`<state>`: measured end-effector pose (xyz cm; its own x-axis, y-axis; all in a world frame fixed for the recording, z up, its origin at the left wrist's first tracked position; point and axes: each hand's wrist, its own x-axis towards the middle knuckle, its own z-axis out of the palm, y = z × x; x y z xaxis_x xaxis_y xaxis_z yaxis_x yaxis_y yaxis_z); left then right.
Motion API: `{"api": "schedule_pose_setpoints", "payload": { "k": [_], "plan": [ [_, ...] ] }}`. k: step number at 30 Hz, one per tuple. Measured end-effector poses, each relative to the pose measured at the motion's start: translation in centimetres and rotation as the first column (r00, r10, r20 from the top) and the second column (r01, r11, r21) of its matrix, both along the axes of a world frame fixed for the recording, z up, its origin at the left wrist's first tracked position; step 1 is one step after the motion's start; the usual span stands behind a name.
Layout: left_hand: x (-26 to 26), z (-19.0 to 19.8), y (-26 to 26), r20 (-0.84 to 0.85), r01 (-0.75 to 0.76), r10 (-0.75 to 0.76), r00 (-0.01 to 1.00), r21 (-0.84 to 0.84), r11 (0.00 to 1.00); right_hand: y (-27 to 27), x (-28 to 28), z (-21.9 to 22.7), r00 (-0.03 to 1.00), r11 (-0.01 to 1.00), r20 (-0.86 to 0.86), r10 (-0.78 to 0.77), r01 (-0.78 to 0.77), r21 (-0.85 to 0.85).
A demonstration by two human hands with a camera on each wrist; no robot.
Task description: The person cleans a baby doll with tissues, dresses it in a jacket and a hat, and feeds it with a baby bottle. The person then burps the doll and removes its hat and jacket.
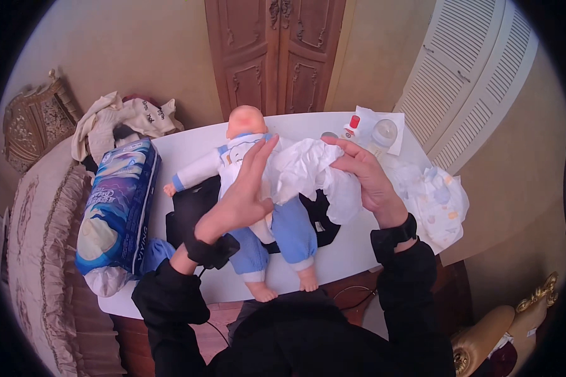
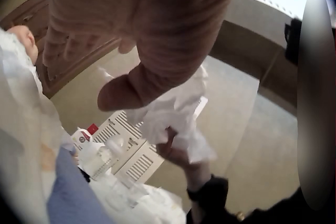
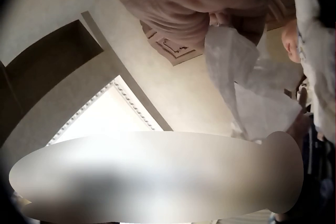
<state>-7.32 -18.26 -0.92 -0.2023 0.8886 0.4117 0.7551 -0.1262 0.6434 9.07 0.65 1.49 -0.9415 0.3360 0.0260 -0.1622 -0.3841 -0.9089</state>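
Note:
My right hand [image 1: 371, 182] pinches a crumpled white wipe [image 1: 305, 164] between thumb and fingers, over the doll's middle. In the right wrist view the wipe [image 3: 257, 87] hangs from the fingers in loose folds. My left hand [image 1: 245, 185] is held upright beside it, fingers straight and thumb apart; the left wrist view shows its palm and thumb, with no object gripped. Beneath both hands a baby doll [image 1: 246, 120] lies on its back, head away from me, in a white top and blue trousers [image 1: 295, 235]. The wipe and hands hide part of its torso.
On the white table [image 1: 170, 147], a blue diaper pack [image 1: 122, 195] lies at left. Black cloth [image 1: 192, 207] is under the doll. At back right stand a red-capped bottle [image 1: 353, 124] and a feeding bottle [image 1: 383, 133]. A patterned diaper [image 1: 443, 207] lies at the right edge.

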Motion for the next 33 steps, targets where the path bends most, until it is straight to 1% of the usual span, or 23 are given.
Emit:
{"api": "schedule_pose_setpoints", "payload": {
  "k": [1,3,4,7,8,9,10,11,13,14,16,18,20,21,22,23,24,25,27,28,30,31,33],
  "plan": [
    [0.5,0.2,0.2,-0.002,-0.002,0.002,1.0,0.001,1.0,-0.1,-0.2,0.3,1.0,1.0,-0.002,0.002,-0.002,0.001],
    [1.5,0.6,0.5,-0.019,-0.062,0.068,0.997,0.251,0.966,-0.6,-0.8,0.8,0.995,0.993,-0.01,0.102,-0.102,-0.055],
    [1.0,0.5,0.5,-0.02,-0.066,0.073,0.997,0.251,0.966,-0.9,-1.2,0.9,0.994,0.993,-0.011,0.107,-0.107,-0.055],
    [-0.5,0.2,0.5,0.021,0.031,-0.039,0.999,0.304,0.952,-1.5,-1.7,0.8,0.992,0.99,0.017,0.122,-0.121,-0.068],
    [-0.5,0.2,0.2,0.314,-0.046,-0.031,0.949,0.237,0.97,-1.5,-1.7,0.7,0.989,0.988,0.026,0.144,-0.143,-0.062],
    [-0.5,0.4,0.0,0.579,-0.101,-0.005,0.816,0.151,0.983,-1.5,-1.8,0.6,0.985,0.985,0.036,0.168,-0.166,-0.056],
    [-0.5,0.8,0.0,0.731,-0.155,-0.006,0.682,0.152,0.976,-1.5,-1.9,0.4,0.985,0.984,0.037,0.171,-0.169,-0.057],
    [-1.1,0.9,-0.1,0.732,-0.158,-0.003,0.682,0.151,0.976,-1.4,-1.9,0.1,0.99,0.991,0.042,0.134,-0.134,-0.004],
    [-2.3,0.8,-0.3,0.922,-0.189,0.037,0.385,0.039,0.981,-1.4,-1.5,0.0,0.994,0.994,0.046,0.098,-0.1,0.05],
    [-2.1,1.0,-0.3,0.938,-0.218,0.032,0.344,0.047,0.975,-1.3,-1.1,0.1,0.997,0.995,0.018,0.069,-0.07,0.078],
    [-2.0,0.8,-0.1,0.931,-0.207,0.067,0.359,0.009,0.978,-1.5,-0.6,0.5,0.999,0.994,-0.011,0.04,-0.039,0.105],
    [-1.7,0.3,0.3,0.922,-0.194,0.105,0.373,-0.033,0.98,-1.9,0.0,1.2,0.985,0.996,-0.167,0.036,-0.022,0.09],
    [-1.1,-0.4,1.2,0.911,-0.016,0.09,0.402,-0.091,0.996,-2.2,0.1,1.8,0.985,0.994,-0.169,0.02,-0.001,0.111],
    [-0.6,-0.5,1.6,0.912,-0.012,0.089,0.401,-0.092,0.996,-2.4,0.0,1.9,0.985,0.991,-0.174,0.006,0.017,0.133],
    [0.4,-0.2,2.0,0.95,-0.024,0.063,0.307,-0.058,0.998,-2.3,-0.3,1.5,0.985,0.991,-0.173,0.0,0.023,0.132],
    [1.3,0.2,2.3,0.977,-0.038,0.034,0.211,-0.027,0.999,-2.0,-0.7,0.6,0.989,0.966,-0.137,-0.048,0.081,0.244],
    [1.9,0.9,2.4,0.989,-0.063,0.012,0.147,-0.003,0.998,-1.7,-1.0,0.0,0.989,0.925,-0.107,-0.101,0.133,0.356],
    [2.1,1.1,2.5,0.989,-0.055,0.009,0.148,-0.001,0.998,-1.6,-1.0,-0.3,0.988,0.923,-0.107,-0.109,0.141,0.357],
    [2.2,1.1,2.7,0.988,0.098,-0.154,0.032,0.15,0.984,-1.5,-0.8,-0.9,0.973,0.918,-0.121,-0.195,0.224,0.328],
    [2.5,1.0,2.8,0.988,0.103,-0.154,0.03,0.15,0.983,-1.5,-0.8,-1.3,0.972,0.916,-0.12,-0.2,0.229,0.328],
    [3.1,0.8,3.0,0.935,0.255,-0.028,0.353,-0.067,0.965,-1.4,-1.0,-2.0,0.95,0.898,-0.172,-0.259,0.302,0.319],
    [3.3,0.6,3.2,0.934,0.258,-0.029,0.355,-0.068,0.964,-1.7,-1.0,-2.0,0.949,0.898,-0.174,-0.262,0.306,0.317],
    [3.7,0.2,3.6,0.828,0.202,0.011,0.561,-0.149,0.968,-2.0,-0.8,-1.8,0.906,0.879,-0.24,-0.349,0.405,0.252]
  ]
}}
